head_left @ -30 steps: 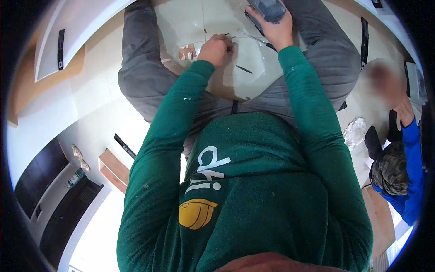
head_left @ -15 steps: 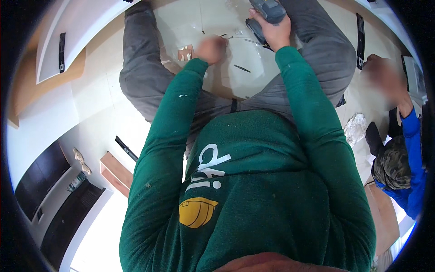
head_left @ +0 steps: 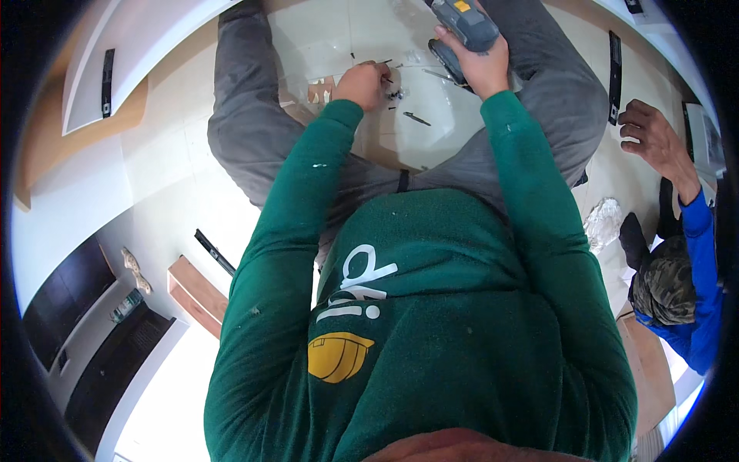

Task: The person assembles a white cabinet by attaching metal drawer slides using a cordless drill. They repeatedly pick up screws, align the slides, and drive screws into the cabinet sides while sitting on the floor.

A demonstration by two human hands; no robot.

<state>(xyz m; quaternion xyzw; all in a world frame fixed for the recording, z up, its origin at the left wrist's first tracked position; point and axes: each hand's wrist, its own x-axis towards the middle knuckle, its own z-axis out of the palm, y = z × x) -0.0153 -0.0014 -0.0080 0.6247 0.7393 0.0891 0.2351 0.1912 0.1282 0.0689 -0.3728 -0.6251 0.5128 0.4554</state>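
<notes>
Newly on the pale floor [head_left: 315, 38] since half a second ago: loose cluster of small dark pieces [head_left: 396, 95], just right of the left hand [head_left: 360, 85]. Left hand: fingers curled together, low over the floor; pinch on anything impossible to tell. Right hand [head_left: 488, 68]: fingers wrapped round a grey-and-black cordless drill [head_left: 469, 27], beside the right leg [head_left: 566, 115]. Also on the floor: slim dark rod [head_left: 416, 118], near the pieces; brown-and-white scrap [head_left: 319, 90], left of the left hand.
</notes>
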